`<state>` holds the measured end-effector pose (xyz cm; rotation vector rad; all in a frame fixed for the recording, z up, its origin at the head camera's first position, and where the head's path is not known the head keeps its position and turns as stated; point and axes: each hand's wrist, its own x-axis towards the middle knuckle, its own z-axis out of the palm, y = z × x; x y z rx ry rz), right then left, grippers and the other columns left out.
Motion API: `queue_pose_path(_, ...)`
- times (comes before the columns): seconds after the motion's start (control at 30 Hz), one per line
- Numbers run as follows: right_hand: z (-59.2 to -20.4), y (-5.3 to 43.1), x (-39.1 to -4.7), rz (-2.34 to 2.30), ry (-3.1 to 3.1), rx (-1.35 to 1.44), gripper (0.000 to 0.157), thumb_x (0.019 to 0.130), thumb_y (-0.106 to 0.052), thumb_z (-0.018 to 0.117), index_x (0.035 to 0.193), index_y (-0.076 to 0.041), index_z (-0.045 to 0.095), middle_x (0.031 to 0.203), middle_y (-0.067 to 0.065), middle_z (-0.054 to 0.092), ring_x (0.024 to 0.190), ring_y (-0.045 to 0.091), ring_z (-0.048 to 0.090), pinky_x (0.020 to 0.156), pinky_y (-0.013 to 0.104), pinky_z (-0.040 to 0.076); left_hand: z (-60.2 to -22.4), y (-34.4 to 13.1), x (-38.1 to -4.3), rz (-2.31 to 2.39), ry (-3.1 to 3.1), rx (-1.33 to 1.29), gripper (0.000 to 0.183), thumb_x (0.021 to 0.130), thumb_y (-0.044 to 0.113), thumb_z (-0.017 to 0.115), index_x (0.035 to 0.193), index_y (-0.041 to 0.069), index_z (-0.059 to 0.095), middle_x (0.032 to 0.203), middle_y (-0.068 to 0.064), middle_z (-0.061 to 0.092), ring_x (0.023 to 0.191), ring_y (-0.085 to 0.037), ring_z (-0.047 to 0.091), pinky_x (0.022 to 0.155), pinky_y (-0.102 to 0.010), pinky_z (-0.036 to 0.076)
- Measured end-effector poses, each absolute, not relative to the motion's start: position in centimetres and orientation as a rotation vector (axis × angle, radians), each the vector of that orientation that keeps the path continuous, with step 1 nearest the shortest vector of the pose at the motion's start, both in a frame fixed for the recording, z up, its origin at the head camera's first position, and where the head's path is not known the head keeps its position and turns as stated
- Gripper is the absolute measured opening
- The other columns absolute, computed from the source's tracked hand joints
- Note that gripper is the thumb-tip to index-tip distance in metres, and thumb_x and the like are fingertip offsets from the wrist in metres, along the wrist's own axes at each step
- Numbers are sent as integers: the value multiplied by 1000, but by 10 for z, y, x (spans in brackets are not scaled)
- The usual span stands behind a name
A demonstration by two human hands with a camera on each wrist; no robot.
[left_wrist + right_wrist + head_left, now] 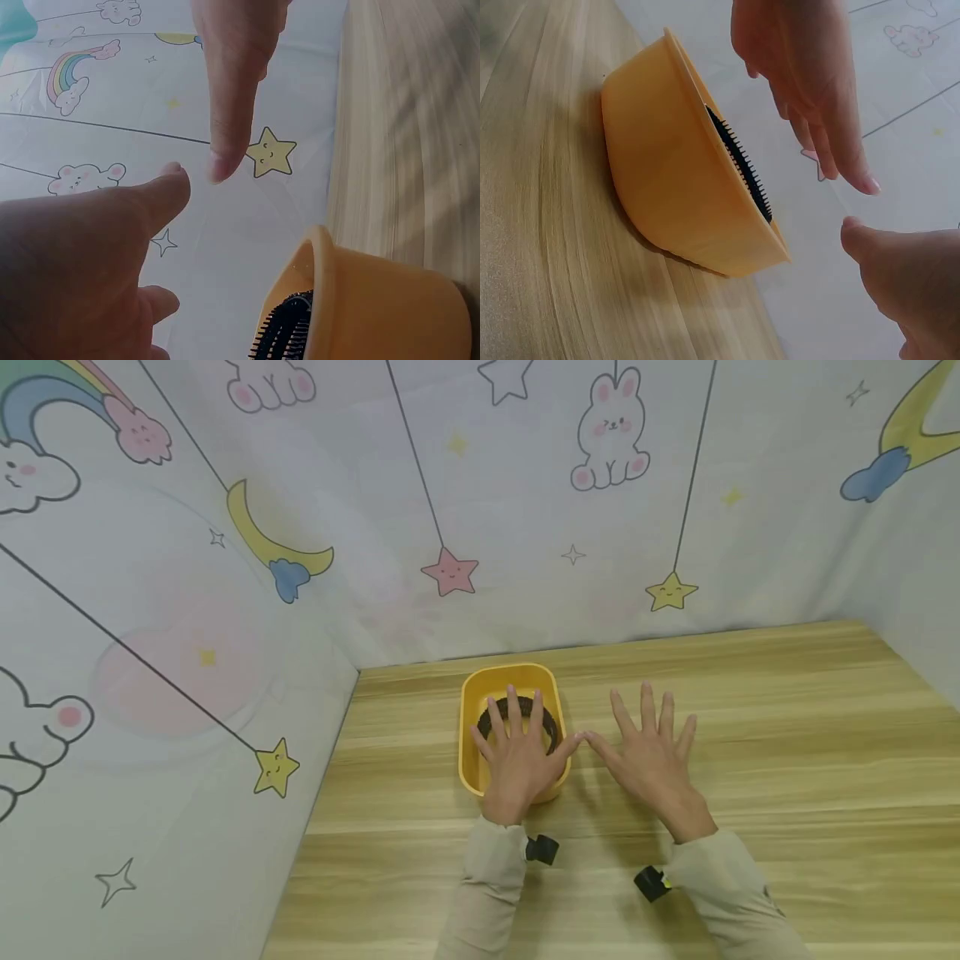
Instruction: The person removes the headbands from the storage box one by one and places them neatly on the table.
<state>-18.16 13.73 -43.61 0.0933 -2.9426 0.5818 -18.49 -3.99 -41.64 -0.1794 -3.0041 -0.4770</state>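
Observation:
A yellow plastic bin [463,727] stands on the wooden table with a black curved band [552,727] inside it. Small comb-like teeth line the band [739,161], as the right wrist view shows. My left hand [521,768] is spread palm down above the bin, hiding part of the band. To the right of the bin, my right hand [652,764] is spread over the table, fingers straight. The two thumb tips nearly meet between the hands, with a small gap visible in the right wrist view. Neither hand holds anything.
White cloth walls [375,568] printed with stars, moons and rabbits rise behind and to the left of the wooden table [810,760]. The bin is close to the back edge. Each wrist carries a small black camera [651,883].

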Motion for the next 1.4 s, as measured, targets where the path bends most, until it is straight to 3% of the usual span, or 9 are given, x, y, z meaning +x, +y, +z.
queue_pose_path(0.23,-434,137,-186,613,-2922,140,86,82,-71,37,149,-21,16,152,19,-2,136,44,-7,100,68,-2,-413,-47,-189,-672,-2978,-175,80,85,68,34,148,23,16,154,-12,0,138,-38,-5,102,-67,5)
queue_pose_path(0.5,-433,138,-195,814,-2636,268,80,83,-51,59,146,-14,26,143,23,28,130,42,26,100,60,25,-411,-65,-198,-909,-2852,-112,69,90,47,50,145,12,27,141,-17,32,127,-36,30,101,-49,31)
queue_pose_path(0.97,-432,132,-208,1134,-2509,260,69,84,-43,62,138,-8,38,140,16,38,129,35,32,103,54,27,-416,-99,-203,-1087,-2726,82,54,91,28,56,138,6,38,127,-18,42,116,-33,39,93,-45,40)
queue_pose_path(1.17,-438,126,-211,1234,-2462,276,68,84,-40,64,136,-4,40,136,18,42,122,36,39,97,54,33,-422,-108,-199,-1010,-2773,180,49,91,21,55,134,1,41,124,-22,42,113,-35,40,92,-45,40)
queue_pose_path(1.4,-443,119,-219,1358,-2396,311,62,84,-33,65,134,-3,42,130,17,47,115,36,45,92,52,39,-426,-113,-199,-971,-2770,274,46,84,0,56,129,-3,47,121,-24,44,109,-38,42,91,-45,40)
